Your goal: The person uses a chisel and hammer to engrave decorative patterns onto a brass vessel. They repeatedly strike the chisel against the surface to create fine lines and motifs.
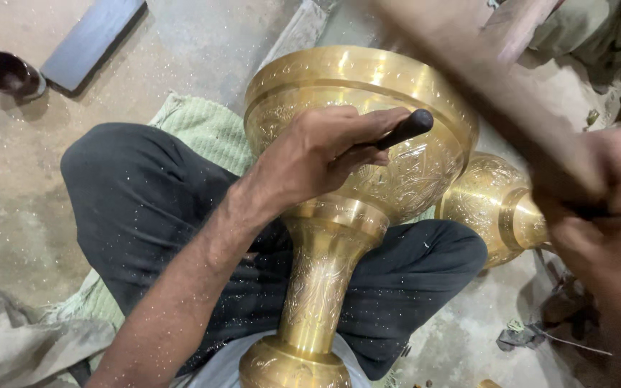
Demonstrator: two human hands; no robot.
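A large engraved brass vessel (368, 86) with a wide bowl and a narrow stem lies across my lap, its stem (321, 273) pointing toward me. My left hand (318, 154) rests on the bowl's side and is shut on a dark chisel (405, 129), its tip against the brass. My right hand (605, 215), blurred, is shut on a wooden mallet (490, 86) raised above the bowl. My legs in black trousers (138, 201) are crossed under the vessel.
A second engraved brass piece (494, 205) lies on the floor to the right of my knee. A green cloth (206, 129) is under my legs. A dark cup (5, 72) and a grey slab (91, 39) sit on the dusty floor at the upper left.
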